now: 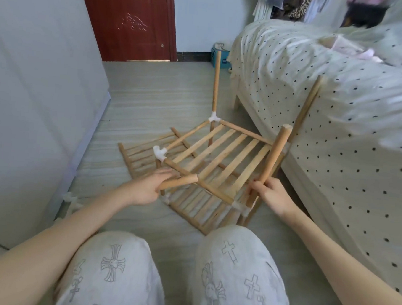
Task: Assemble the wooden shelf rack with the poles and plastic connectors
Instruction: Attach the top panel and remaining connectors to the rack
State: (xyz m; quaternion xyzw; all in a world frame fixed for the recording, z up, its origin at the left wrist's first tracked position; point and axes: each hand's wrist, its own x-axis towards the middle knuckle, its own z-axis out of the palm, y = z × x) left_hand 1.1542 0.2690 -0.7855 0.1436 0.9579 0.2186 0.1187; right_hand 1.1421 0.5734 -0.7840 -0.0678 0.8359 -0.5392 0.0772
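Head cam, looking down past the knees (116, 265) at the floor (151, 96). The rack (218, 158) is half built and sits between the bed (340, 114) on the right and a pale wall (33, 93) on the left, just beyond the knees. One slatted shelf is up on its poles, another sits lower under it, and a third slatted panel (138, 150) lies flat on the floor at the far left, partly under the rack.

Left hand (148, 189) has its grip curled round a loose pole (179, 181), which lies nearly level and points right over the near rail. Right hand (272, 195) pinches the bottom of an upright pole (274, 155) at the near right corner, just above a white connector (239, 206). Far corner pole (216, 82) already stands in its connector (213, 118), and another one leans up by the bed (307, 107). The near left connector (159, 152) has an empty socket on top, as far as I can tell.

So my guess is we're at the stage of planting the uprights for the next tier. The right pole looks like it's being seated or steadied. Next the left pole needs tipping upright, lining up with that open socket and a straight push down, with the frame held so it doesn't rack sideways. A few spare connectors (70, 199) sit by the wall, near left.
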